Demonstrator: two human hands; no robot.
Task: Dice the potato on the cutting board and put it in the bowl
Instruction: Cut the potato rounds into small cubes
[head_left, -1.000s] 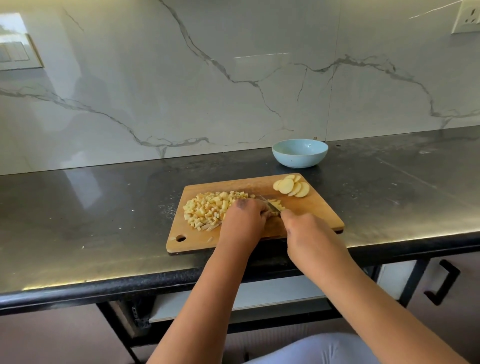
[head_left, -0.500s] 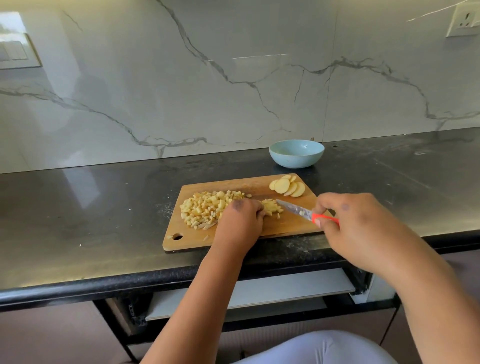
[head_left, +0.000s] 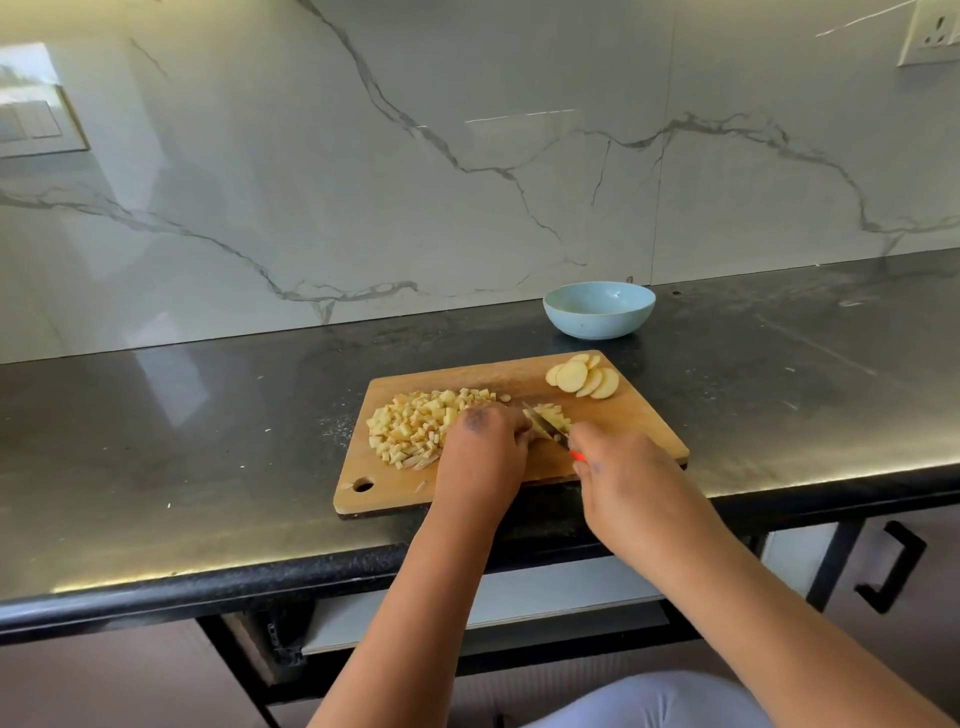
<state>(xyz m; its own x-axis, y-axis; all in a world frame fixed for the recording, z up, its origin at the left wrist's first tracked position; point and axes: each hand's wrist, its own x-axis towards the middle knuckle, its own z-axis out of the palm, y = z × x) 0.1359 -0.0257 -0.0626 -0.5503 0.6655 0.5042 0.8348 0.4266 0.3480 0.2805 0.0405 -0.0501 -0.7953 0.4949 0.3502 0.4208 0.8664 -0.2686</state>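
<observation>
A wooden cutting board (head_left: 639, 415) lies on the black counter. A heap of diced potato (head_left: 415, 423) covers its left part, and a few round potato slices (head_left: 584, 375) lie at its far right corner. My left hand (head_left: 485, 452) holds down a small stack of cut potato (head_left: 551, 414) mid-board. My right hand (head_left: 628, 483) grips a knife (head_left: 545, 425) with a red handle, its blade resting against that stack. A light blue bowl (head_left: 598, 310) stands behind the board with nothing visible inside.
The black counter (head_left: 208, 441) runs wide to both sides, with a marble wall right behind it. The board's near edge lies close to the counter's front edge. A drawer with a black handle (head_left: 891, 566) sits below at right.
Half a second ago my right hand had drawn the knife back to the right, off the potato. Now it has returned, and the blade sits at the stack beside my left hand.
</observation>
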